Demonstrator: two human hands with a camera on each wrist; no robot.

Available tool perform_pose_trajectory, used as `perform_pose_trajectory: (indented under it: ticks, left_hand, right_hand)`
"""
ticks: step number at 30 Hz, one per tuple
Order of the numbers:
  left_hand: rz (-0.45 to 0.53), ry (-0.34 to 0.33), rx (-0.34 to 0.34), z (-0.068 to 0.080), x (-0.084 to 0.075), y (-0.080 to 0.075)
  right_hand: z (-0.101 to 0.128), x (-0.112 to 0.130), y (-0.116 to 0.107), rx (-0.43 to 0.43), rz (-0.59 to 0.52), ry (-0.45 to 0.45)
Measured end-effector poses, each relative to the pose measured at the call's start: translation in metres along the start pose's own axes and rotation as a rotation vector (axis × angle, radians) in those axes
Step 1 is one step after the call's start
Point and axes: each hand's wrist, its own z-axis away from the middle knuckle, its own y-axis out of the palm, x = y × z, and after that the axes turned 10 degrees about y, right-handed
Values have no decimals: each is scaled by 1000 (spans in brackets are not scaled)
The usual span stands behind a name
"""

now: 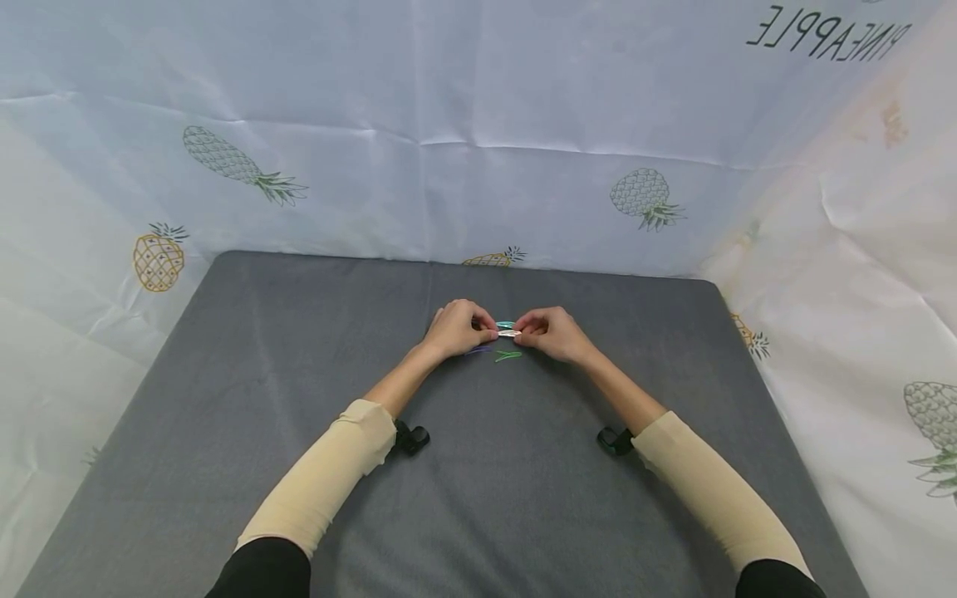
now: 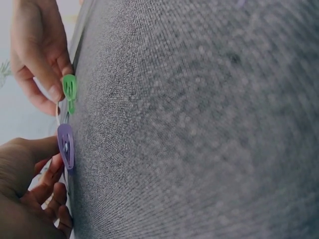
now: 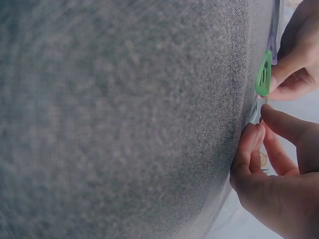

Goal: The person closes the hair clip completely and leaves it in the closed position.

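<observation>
Left hand: from the head camera I see my left hand [image 1: 456, 329] pinching one end of a white hair clip [image 1: 509, 333], fingers curled round it.
Right hand: my right hand [image 1: 553, 334] pinches the other end of the same clip, so the two hands meet over it near the middle of the grey mat [image 1: 299, 390].
White clip: held just above the mat between both hands; in the wrist views I see it only as a thin pale sliver at the mat's edge.
Teal clip: the head view shows a teal clip [image 1: 505, 324] just behind the white one; neither wrist camera shows it.
Green clip: lies on the mat just in front of the hands [image 1: 507, 355]; the left wrist view shows it [image 2: 70, 91] near the right hand's fingertips [image 2: 54, 92], whether touching I cannot tell.
Purple clip: faint in the head view [image 1: 477, 350], plain in the left wrist view [image 2: 66, 147], lying beside the left hand's fingers.
Backdrop: only the head camera shows the pineapple-print cloth [image 1: 478, 124] around the mat.
</observation>
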Motion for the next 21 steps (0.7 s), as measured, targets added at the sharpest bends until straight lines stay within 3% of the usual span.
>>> perform_pose_trajectory:
  ticks: [11,21]
  left_hand:
    - [-33,34,-8,1,-3,0]
    - [-2,28,-5,1,-1,0]
  right_hand:
    - [2,0,-1,0,10,5]
    - [-1,1,1,-24,15,-1]
